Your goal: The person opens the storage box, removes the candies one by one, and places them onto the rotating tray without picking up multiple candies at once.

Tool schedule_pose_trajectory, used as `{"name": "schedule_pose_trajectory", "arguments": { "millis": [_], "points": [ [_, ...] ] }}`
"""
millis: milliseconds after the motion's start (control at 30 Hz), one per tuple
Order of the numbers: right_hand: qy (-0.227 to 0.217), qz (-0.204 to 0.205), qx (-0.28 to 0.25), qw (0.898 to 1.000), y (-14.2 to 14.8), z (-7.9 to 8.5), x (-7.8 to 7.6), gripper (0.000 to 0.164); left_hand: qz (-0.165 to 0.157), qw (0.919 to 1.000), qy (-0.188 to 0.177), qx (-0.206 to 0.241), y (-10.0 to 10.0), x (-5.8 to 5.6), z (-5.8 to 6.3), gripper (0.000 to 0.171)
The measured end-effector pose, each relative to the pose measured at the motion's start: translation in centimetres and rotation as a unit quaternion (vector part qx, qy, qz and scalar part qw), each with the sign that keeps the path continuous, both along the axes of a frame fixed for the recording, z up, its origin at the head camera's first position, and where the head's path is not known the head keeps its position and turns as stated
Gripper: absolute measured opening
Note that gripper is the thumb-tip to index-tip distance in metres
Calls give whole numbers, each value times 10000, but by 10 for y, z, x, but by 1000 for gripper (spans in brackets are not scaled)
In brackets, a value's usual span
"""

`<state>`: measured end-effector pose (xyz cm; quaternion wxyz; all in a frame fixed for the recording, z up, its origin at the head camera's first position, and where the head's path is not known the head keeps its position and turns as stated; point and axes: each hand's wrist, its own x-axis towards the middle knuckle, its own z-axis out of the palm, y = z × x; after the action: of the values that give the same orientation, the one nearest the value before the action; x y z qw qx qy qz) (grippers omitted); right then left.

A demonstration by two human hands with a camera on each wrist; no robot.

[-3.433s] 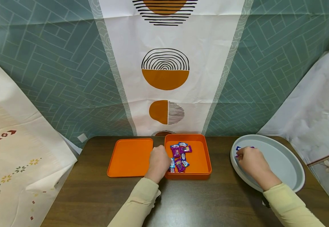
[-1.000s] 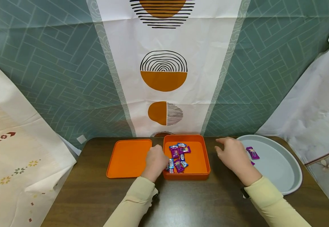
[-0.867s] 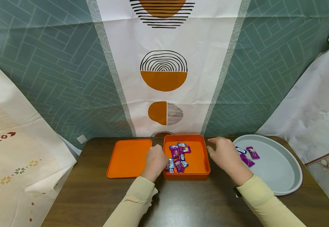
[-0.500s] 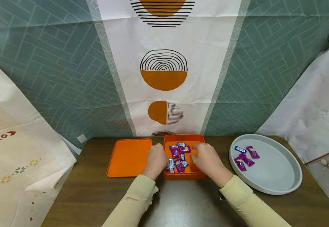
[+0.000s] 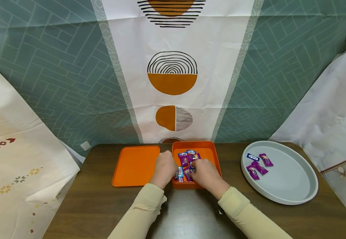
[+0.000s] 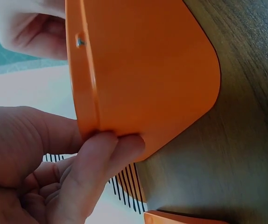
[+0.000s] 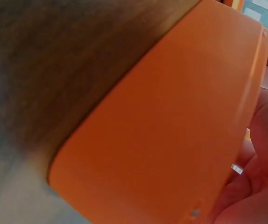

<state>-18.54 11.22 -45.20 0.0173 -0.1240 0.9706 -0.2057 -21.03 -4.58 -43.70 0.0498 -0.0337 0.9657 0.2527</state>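
My left hand pinches the left rim of an orange box; in the left wrist view its thumb and fingers grip the edge. Several small wrapped candies, purple ones and blue-and-white ones, lie in the box. My right hand reaches over the box's near right side, bent fingers down among the candies. In the right wrist view the box wall hides most of those fingertips; a small white wrapper end shows by them. I cannot tell whether they hold a candy.
A flat orange tray lies left of the box on the dark wooden table. At the right stands a round grey tray bearing a blue candy and 3 purple candies. A patterned cloth hangs behind.
My right hand has left the round tray and moved left into the orange box, uncovering the candies lying in the tray. The left hand keeps its grip on the box rim.
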Motion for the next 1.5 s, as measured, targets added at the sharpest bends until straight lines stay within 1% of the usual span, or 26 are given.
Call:
{"name": "schedule_pose_trajectory", "arguments": {
  "millis": [133, 267, 367, 467, 567, 767, 833, 967, 1067, 1200, 1300, 1500],
  "points": [
    [-208, -100, -24, 9997, 0, -5, 0, 30, 17, 10000, -44, 10, 1, 0, -2, 17],
    [-310, -193, -63, 9993, -1, -8, -1, 33, 5, 10000, -64, 50, 1, 0, -2, 16],
    [-401, -241, -69, 9989, -2, -10, -3, 34, -22, 10000, 25, 45, 0, 0, -1, 17],
    [-523, -326, -63, 9981, -3, -12, -4, 34, -29, 9999, 99, 61, 0, -1, -1, 21],
    [-603, -424, -45, 9973, -4, -12, -5, 31, -32, 9999, 115, 90, -1, -2, -1, 24],
    [-483, -500, 41, 9976, -4, -15, -7, 28, -50, 9999, 77, 126, -1, -2, -1, 22],
    [-439, -548, 58, 9975, -5, -16, -6, 31, -38, 9999, 51, 130, -2, -2, -1, 21],
    [-403, -743, 146, 9963, -6, -16, -4, 46, -23, 9999, -54, 146, -1, -1, -2, 18],
    [-306, -761, 271, 9963, -7, -14, -4, 50, -20, 9999, -92, 140, -1, -2, -2, 17],
    [-131, -605, 481, 9969, -6, -14, -4, 44, 20, 9999, -99, 117, 0, -3, -2, 17],
    [-73, -608, 513, 9968, -6, -14, -4, 38, 23, 9999, -110, 115, 0, -3, -2, 17],
    [-138, -783, 164, 9967, -6, -16, -2, 26, -12, 9999, -57, 98, -1, -1, -3, 17]
  ]
}}
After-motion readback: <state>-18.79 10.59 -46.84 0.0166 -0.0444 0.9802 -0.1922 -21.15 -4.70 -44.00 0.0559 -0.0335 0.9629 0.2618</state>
